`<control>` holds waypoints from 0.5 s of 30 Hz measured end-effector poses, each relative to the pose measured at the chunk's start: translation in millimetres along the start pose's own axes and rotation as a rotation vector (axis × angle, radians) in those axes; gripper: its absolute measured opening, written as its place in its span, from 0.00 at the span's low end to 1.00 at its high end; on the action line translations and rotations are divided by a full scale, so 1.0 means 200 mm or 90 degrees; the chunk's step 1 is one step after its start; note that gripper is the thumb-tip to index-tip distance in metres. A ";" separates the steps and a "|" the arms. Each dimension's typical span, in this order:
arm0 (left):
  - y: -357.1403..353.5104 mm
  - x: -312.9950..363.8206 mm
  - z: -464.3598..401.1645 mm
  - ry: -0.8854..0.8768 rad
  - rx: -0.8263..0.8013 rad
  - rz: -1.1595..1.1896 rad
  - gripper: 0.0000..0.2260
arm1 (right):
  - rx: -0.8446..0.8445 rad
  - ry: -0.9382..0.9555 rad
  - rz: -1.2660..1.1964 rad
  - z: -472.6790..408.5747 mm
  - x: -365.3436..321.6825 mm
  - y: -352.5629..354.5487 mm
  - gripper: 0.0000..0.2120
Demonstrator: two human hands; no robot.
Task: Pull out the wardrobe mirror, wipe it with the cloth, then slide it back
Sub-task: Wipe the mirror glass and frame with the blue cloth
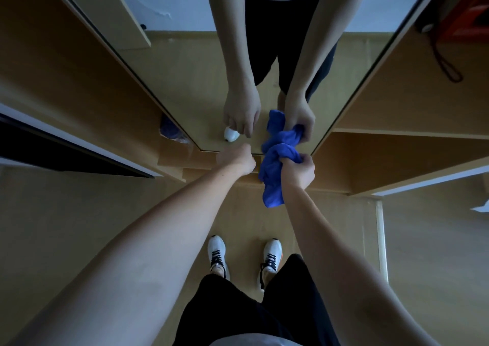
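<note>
Right hand (297,169) clutched the bunched cloth (275,171) at the mirror (206,81) foot; left hand (236,159) reached its bottom edge, fingers hidden, grip unclear.

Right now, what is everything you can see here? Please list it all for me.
mirror: one, dark-framed, straight ahead, reflecting the person's arms and cloth.
cloth: one, blue, bunched against the mirror's lower edge.
wardrobe shelves: light wood, either side of the mirror.
cord: one, dark, looped, on the upper right shelf.
bluish item: one, low on the left beside the mirror; too unclear to name.
floor: wood-coloured, below.
shoes: two, white with black laces, on the floor.
shorts: black, bottom centre.
left hand: reaching to the mirror's bottom edge; its fingers are hidden.
right hand: grips the cloth.
</note>
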State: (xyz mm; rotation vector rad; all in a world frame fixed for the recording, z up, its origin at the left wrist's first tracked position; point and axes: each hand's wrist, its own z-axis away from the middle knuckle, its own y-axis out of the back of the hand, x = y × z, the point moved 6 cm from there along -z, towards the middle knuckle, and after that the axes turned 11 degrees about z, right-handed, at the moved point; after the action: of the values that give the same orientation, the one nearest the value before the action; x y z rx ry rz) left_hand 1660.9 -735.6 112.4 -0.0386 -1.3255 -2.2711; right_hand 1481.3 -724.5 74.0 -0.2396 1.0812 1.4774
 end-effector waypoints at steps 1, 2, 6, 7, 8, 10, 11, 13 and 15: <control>0.00 0.01 0.00 0.000 0.001 -0.003 0.07 | 0.017 0.016 -0.012 0.01 -0.01 0.02 0.07; 0.00 0.01 0.01 0.000 0.001 -0.003 0.07 | 0.031 0.026 -0.024 0.01 -0.01 0.04 0.07; 0.00 0.06 0.01 -0.021 -0.002 0.000 0.07 | 0.029 0.025 -0.015 -0.04 -0.02 0.06 0.07; 0.01 0.07 0.01 -0.025 -0.003 0.004 0.07 | 0.015 0.004 -0.005 -0.06 -0.01 0.06 0.07; 0.01 0.08 0.01 -0.026 -0.003 0.007 0.07 | -0.001 -0.018 0.008 -0.08 0.00 0.05 0.08; 0.01 0.08 0.01 -0.029 0.002 -0.005 0.08 | -0.021 -0.035 0.044 -0.11 0.01 0.06 0.08; 0.02 0.09 0.02 -0.031 0.003 -0.016 0.08 | -0.020 -0.032 0.054 -0.11 0.01 0.07 0.07; 0.02 0.09 0.03 -0.031 0.004 -0.026 0.08 | -0.004 -0.016 0.044 -0.10 -0.01 0.09 0.07; 0.02 0.10 0.05 -0.036 0.008 -0.032 0.08 | 0.037 0.017 0.012 -0.07 -0.03 0.13 0.07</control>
State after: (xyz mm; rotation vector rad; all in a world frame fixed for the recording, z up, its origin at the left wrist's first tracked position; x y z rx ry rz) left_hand 1643.7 -738.1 126.4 -0.0665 -1.3842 -2.3183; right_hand 1454.6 -734.9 81.8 -0.2087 1.1490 1.4612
